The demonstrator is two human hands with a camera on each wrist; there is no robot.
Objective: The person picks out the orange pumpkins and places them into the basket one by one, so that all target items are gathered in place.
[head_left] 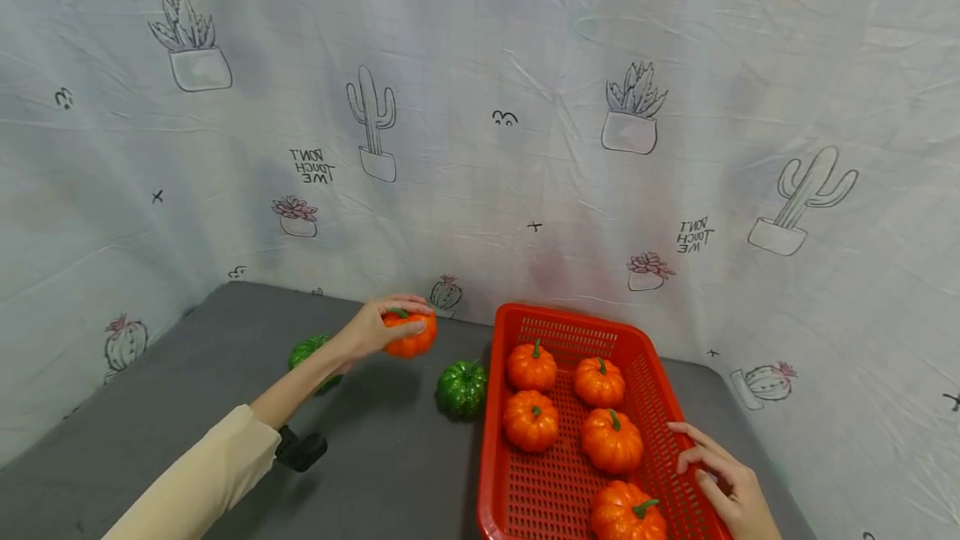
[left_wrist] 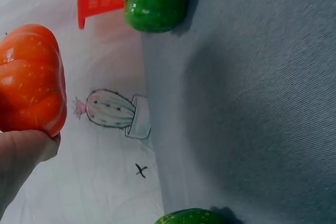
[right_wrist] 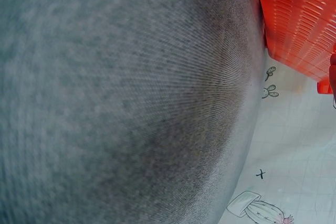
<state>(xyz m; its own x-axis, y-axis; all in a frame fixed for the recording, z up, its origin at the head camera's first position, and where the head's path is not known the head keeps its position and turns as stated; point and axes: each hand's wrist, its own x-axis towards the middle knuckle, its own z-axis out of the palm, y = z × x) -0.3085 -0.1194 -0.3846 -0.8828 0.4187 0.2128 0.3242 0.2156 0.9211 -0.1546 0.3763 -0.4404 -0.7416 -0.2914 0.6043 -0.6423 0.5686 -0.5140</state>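
My left hand point(head_left: 386, 327) grips an orange mini pumpkin point(head_left: 411, 338) above the grey table, thumb on its near side and fingers over its top. The left wrist view shows the pumpkin point(left_wrist: 31, 80) with the thumb against it. Below and to the right, a green pumpkin point(head_left: 462, 390) sits beside the red plastic basket point(head_left: 491, 473). Another green pumpkin point(head_left: 306, 350) lies partly hidden behind the left forearm. My right hand point(head_left: 727, 482) holds the basket's right rim, fingers bent over it. Only a sliver of this hand enters the right wrist view.
Inside the basket lie several orange pumpkins, one of them point(head_left: 611, 440) near the middle. A black object point(head_left: 302, 450) shows below the left sleeve. A pale curtain point(head_left: 480, 148) printed with potted cacti hangs behind the grey table point(head_left: 375, 473).
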